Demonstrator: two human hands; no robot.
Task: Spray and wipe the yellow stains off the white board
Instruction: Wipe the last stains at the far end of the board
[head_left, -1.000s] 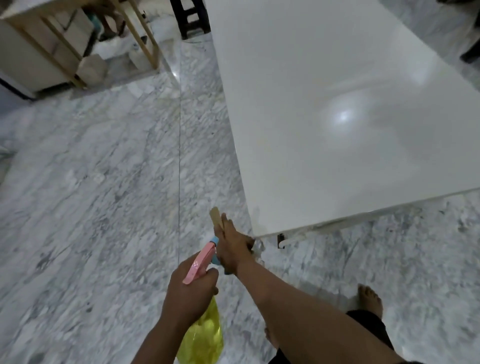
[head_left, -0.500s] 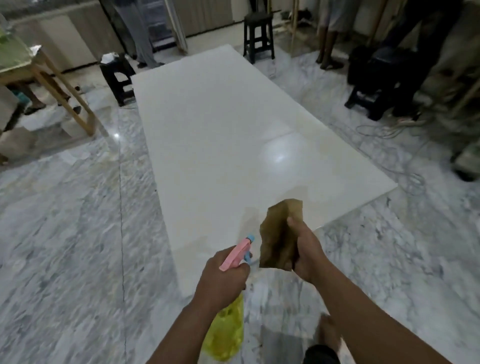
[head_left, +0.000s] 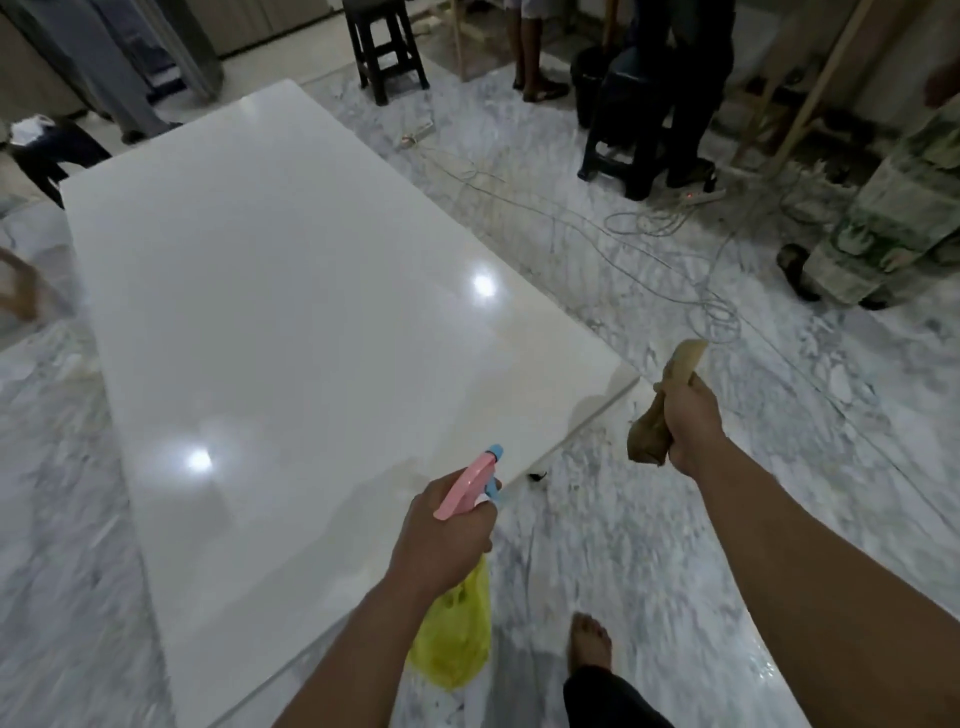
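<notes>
Since half a second ago the view has swung toward 3 o'clock, and the right hand (head_left: 693, 418) has carried the cloth (head_left: 655, 415) off the board (head_left: 291, 312) and out over the marble floor (head_left: 649, 545), just past the near corner at about 2 o'clock from the sprayer. That hand is closed in a fist around the bunched brown cloth, which sticks out above and below the knuckles. The left hand (head_left: 441, 535) is wrapped around the neck of the spray bottle (head_left: 457, 644), a finger on the pink trigger, the blue nozzle aimed toward 12 o'clock across the board's near edge; the yellow body hangs below the wrist.

As for progress, the board lies flat on the floor, filling the picture from 9 to 12 o'clock, and its glossy top looks almost wholly white under two bright reflections. Only a faint yellowish tint shows along the near edge, close to the corner at 1 o'clock, though blur makes it hard to be sure. I judge most of the wiping done, with that edge and a last check of the far end remaining. No wet patch or fresh spray can be made out.
</notes>
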